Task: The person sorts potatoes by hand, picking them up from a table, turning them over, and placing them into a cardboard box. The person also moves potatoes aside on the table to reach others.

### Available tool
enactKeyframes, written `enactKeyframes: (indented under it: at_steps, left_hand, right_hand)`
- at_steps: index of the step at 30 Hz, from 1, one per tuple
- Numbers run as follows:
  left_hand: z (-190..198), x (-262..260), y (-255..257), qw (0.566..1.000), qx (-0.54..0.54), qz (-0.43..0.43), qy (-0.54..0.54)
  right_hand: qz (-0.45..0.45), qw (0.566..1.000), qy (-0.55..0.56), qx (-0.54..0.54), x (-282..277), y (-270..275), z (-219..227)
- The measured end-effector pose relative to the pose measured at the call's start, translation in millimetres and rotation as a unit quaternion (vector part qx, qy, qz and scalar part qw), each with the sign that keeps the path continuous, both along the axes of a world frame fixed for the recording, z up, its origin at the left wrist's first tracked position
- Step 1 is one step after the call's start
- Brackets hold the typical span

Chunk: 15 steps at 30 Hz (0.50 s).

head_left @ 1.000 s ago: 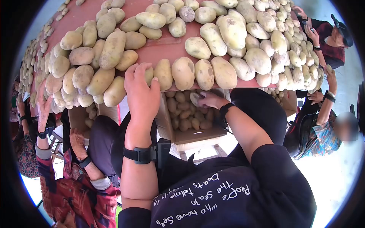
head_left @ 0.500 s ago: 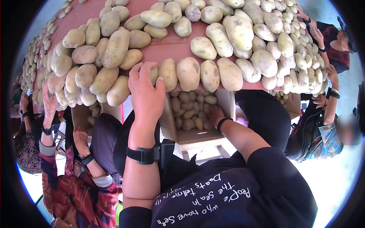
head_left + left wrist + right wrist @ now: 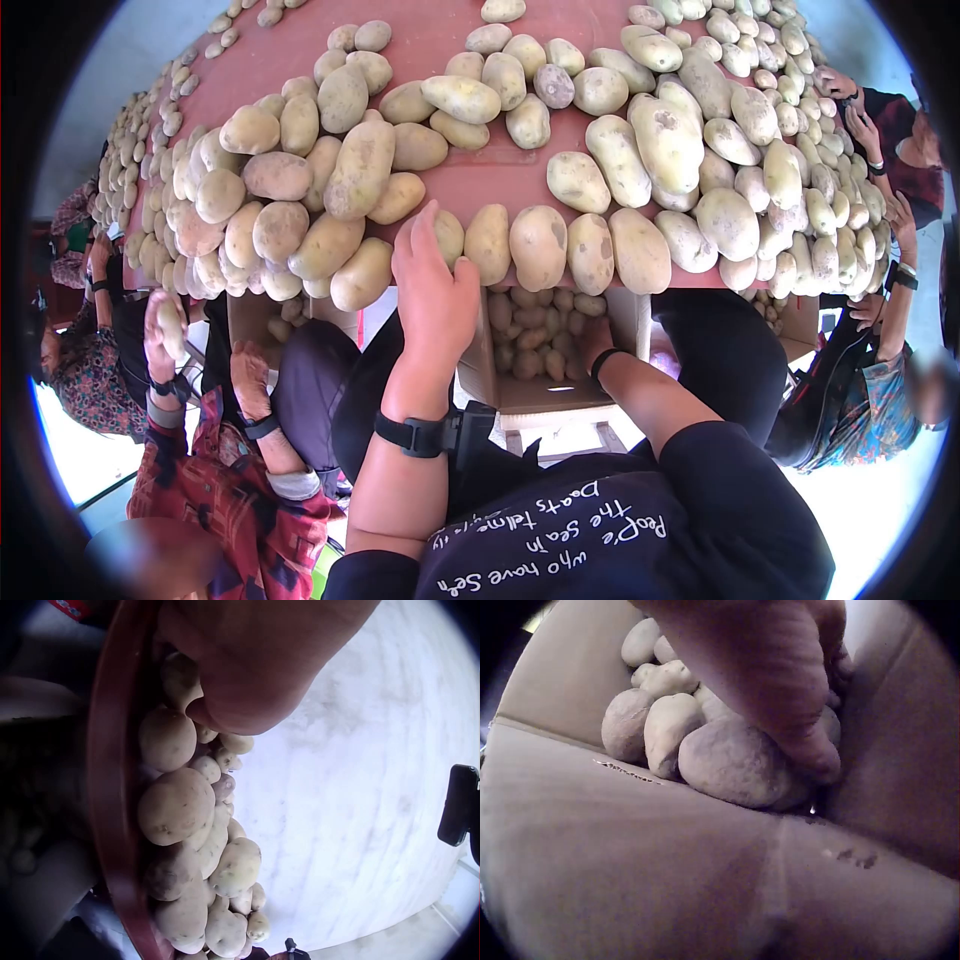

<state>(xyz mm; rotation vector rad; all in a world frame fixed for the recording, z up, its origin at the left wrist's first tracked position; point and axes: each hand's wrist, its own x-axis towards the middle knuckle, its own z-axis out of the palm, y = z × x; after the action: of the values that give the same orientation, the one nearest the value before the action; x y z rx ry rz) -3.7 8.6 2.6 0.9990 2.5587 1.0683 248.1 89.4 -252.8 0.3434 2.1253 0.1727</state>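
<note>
My left hand [image 3: 436, 290] rests at the table's near edge. Its fingers and thumb are around a potato [image 3: 449, 236] at the left end of a short row. In the left wrist view, the thumb overlaps that potato [image 3: 181, 681]. Lower down, my right hand [image 3: 597, 345] reaches into the right side of a cardboard box [image 3: 545, 397] of potatoes. The right wrist view has its thumb and fingers around a greyish potato [image 3: 829, 724] by the box wall, mostly hidden by the hand. A large potato [image 3: 731, 763] lies just left of the thumb.
The red table [image 3: 500, 178] bears many potatoes, heaped on the left and right. At my left, a person's raised hand [image 3: 160, 340] holds a potato; another box [image 3: 247, 320] stands beyond my knee. More people work at the right.
My right hand has lowered a potato into the box and stays inside it. My left hand keeps its place by the row's end potato. The head view has shifted; the neighbour's hand has lifted a potato.
</note>
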Motion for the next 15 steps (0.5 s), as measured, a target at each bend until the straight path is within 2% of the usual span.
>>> enactKeyframes:
  at_steps: [3, 6, 7, 8, 10, 12, 15]
  left_hand:
    - [0, 0, -3, 1.000, -0.010, -0.005, 0.003]
    - [3, 1, -4, 1.000, -0.017, -0.005, 0.012]
    - [4, 3, -5, 1.000, -0.021, -0.003, 0.016]
    - [5, 4, -6, 0.999, -0.030, -0.002, 0.026]
    - [7, 6, -7, 0.998, -0.046, 0.002, 0.047]
    - [12, 8, -9, 0.997, -0.058, 0.009, 0.054]
    - [14, 12, -8, 0.996, -0.045, 0.024, 0.067]
  right_hand:
    - [-0.021, 0.997, 0.058, -0.042, -5, 5, 17]
    - [-0.041, 0.995, 0.010, -0.086, -17, 17, 30]
    - [-0.033, 0.997, 0.020, -0.067, -13, 18, 14]
    - [-0.024, 0.998, 0.031, -0.049, -1, 17, -21]
    - [0.012, 0.995, 0.098, 0.005, 14, 13, -39]
    - [0.063, 0.974, 0.205, 0.073, 20, 9, -34]
    - [-0.017, 0.994, 0.105, 0.017, 5, 7, -10]
